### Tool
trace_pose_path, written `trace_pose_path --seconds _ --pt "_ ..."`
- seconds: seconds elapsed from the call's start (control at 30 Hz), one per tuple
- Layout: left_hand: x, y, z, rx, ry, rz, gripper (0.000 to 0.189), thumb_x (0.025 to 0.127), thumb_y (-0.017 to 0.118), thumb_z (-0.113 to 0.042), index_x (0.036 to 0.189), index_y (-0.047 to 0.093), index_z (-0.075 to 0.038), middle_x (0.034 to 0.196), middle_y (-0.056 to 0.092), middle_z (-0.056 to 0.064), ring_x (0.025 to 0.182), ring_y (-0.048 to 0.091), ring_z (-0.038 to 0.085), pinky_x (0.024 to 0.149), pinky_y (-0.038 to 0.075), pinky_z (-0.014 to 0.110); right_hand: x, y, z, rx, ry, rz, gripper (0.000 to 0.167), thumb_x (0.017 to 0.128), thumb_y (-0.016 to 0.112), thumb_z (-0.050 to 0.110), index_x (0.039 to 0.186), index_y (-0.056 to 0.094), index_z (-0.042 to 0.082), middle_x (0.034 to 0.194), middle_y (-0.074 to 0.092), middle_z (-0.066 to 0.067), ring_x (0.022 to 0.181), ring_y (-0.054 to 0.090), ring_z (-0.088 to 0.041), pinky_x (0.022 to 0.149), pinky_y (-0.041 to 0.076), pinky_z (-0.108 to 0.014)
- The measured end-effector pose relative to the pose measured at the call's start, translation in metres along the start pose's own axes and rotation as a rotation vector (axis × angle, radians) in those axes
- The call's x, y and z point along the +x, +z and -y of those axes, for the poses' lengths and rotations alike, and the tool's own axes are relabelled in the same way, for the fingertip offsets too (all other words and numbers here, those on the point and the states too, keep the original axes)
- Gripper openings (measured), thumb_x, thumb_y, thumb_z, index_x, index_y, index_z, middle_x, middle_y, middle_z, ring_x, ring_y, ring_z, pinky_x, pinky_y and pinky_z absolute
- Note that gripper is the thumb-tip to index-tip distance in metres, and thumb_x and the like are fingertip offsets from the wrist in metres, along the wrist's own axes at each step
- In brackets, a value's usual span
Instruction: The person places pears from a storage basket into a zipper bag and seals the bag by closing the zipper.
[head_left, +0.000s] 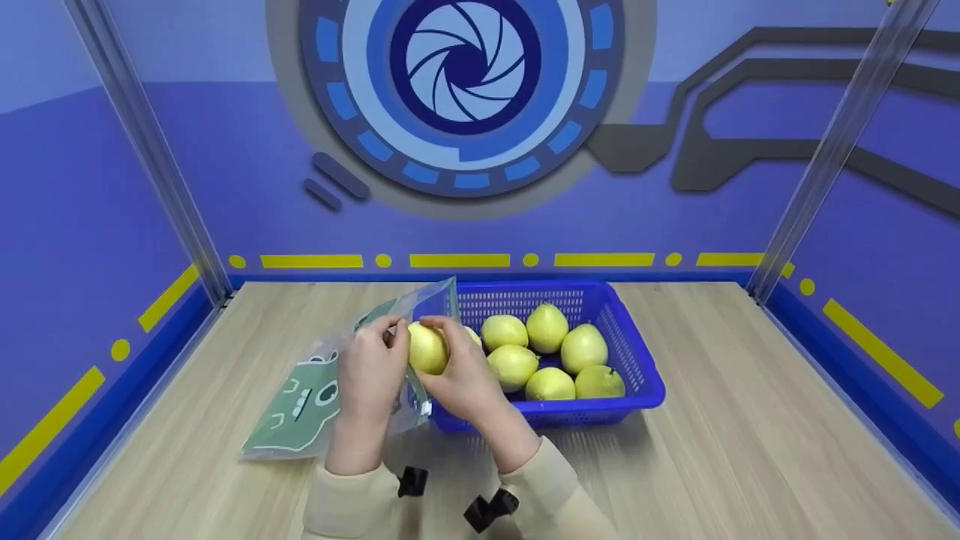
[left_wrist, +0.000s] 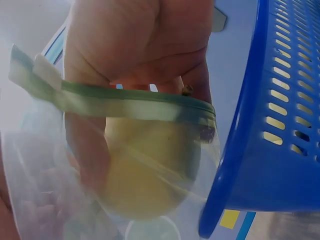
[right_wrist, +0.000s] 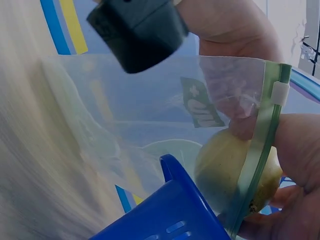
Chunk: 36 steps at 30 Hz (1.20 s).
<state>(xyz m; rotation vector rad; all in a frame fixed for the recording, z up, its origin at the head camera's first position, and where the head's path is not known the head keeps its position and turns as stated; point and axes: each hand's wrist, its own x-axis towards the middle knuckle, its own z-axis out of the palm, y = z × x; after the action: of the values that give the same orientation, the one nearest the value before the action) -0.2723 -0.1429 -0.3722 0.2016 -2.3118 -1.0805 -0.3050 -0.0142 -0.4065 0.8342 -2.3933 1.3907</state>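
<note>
My right hand (head_left: 471,375) grips a yellow pear (head_left: 428,349) at the mouth of a clear zip bag (head_left: 289,412) with a green cartoon face. Fingers curled, my left hand (head_left: 366,371) pinches the bag close beside the pear. Seen from the right wrist, the pear (right_wrist: 222,165) lies across the green zip strip (right_wrist: 262,150), its larger part behind the clear film. A white slider (right_wrist: 280,93) sits near one end of that strip. In the left wrist view the pear (left_wrist: 150,170) shows through the film below the strip.
Just right of the bag stands a blue slotted basket (head_left: 649,382) with several yellow pears (head_left: 546,328) inside. Its rim (left_wrist: 235,135) is close to the bag mouth. Blue panels (head_left: 480,225) wall in the wooden table (head_left: 750,420).
</note>
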Motion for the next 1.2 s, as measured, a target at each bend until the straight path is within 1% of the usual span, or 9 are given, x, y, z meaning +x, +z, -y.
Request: trace_pose_path --seconds 0.1,0.3,0.43,0.5,0.6,0.7,0.83,1.03,1.2 --pt "0.000 0.000 0.000 -0.004 -0.001 0.000 0.024 0.100 0.064 -0.015 0.111 0.077 0.001 0.086 0.074 0.015 0.068 0.062 0.021 0.064 0.057 0.034 -0.001 0.001 0.000 -0.029 -0.013 0.001 0.059 0.084 0.081 0.004 0.137 0.056 0.006 0.138 0.061 -0.014 0.123 0.061 -0.030 0.100 0.056 -0.044" --pt "0.001 -0.001 0.001 -0.009 0.010 -0.006 0.023 0.100 0.063 -0.015 0.110 0.077 0.001 0.079 0.069 0.012 0.064 0.057 0.018 0.056 0.045 0.026 -0.001 0.000 0.000 0.005 -0.017 0.013 0.051 0.088 0.078 0.004 0.135 0.058 0.007 0.135 0.061 -0.015 0.121 0.064 -0.035 0.092 0.060 -0.043" --pt "0.002 -0.002 0.004 0.001 0.013 -0.026 0.022 0.100 0.063 -0.015 0.106 0.078 0.000 0.073 0.067 0.010 0.059 0.053 0.018 0.055 0.040 0.027 -0.002 0.000 0.001 0.006 -0.003 0.043 0.046 0.090 0.077 0.005 0.133 0.060 0.007 0.133 0.063 -0.014 0.122 0.063 -0.036 0.092 0.059 -0.046" --pt "0.003 -0.003 0.005 0.005 0.006 -0.034 0.022 0.100 0.062 -0.016 0.104 0.078 -0.001 0.072 0.067 0.010 0.059 0.053 0.018 0.056 0.041 0.029 -0.002 -0.001 0.001 -0.003 -0.005 0.041 0.044 0.091 0.077 0.007 0.132 0.062 0.008 0.132 0.064 -0.013 0.122 0.063 -0.035 0.091 0.059 -0.046" --pt "0.005 -0.004 0.008 0.008 -0.017 -0.044 0.023 0.100 0.062 -0.018 0.103 0.078 -0.001 0.074 0.068 0.010 0.063 0.057 0.021 0.060 0.045 0.033 -0.003 -0.004 0.001 -0.016 -0.002 0.028 0.041 0.091 0.077 0.010 0.130 0.064 0.010 0.130 0.065 -0.011 0.121 0.063 -0.034 0.089 0.058 -0.040" --pt "0.005 -0.006 0.009 0.006 -0.033 -0.049 0.023 0.100 0.061 -0.019 0.102 0.078 -0.002 0.077 0.069 0.011 0.065 0.059 0.022 0.061 0.047 0.033 -0.003 -0.008 0.001 0.003 0.011 0.022 0.039 0.092 0.076 0.012 0.130 0.064 0.010 0.129 0.065 -0.011 0.122 0.062 -0.034 0.092 0.058 -0.041" --pt "0.005 -0.007 0.009 -0.005 -0.046 -0.040 0.023 0.100 0.061 -0.018 0.103 0.078 -0.003 0.076 0.069 0.011 0.064 0.058 0.021 0.059 0.045 0.030 -0.002 -0.013 0.001 0.064 0.051 0.028 0.037 0.094 0.075 0.012 0.129 0.064 0.009 0.131 0.063 -0.012 0.126 0.059 -0.036 0.098 0.056 -0.053" --pt "0.006 -0.006 0.010 0.005 -0.057 -0.031 0.024 0.100 0.062 -0.020 0.104 0.078 -0.003 0.076 0.068 0.010 0.067 0.059 0.022 0.061 0.045 0.031 -0.001 -0.023 0.000 0.083 0.086 0.041 0.035 0.095 0.074 0.014 0.129 0.064 0.011 0.133 0.064 -0.011 0.129 0.059 -0.037 0.102 0.053 -0.056" --pt "0.007 -0.006 0.010 0.012 -0.025 -0.059 0.022 0.098 0.062 -0.017 0.100 0.079 -0.003 0.075 0.069 0.010 0.068 0.061 0.024 0.063 0.048 0.036 0.001 -0.036 0.000 0.077 0.109 0.056 0.036 0.094 0.074 0.014 0.129 0.065 0.011 0.136 0.064 -0.011 0.130 0.060 -0.036 0.104 0.050 -0.058"
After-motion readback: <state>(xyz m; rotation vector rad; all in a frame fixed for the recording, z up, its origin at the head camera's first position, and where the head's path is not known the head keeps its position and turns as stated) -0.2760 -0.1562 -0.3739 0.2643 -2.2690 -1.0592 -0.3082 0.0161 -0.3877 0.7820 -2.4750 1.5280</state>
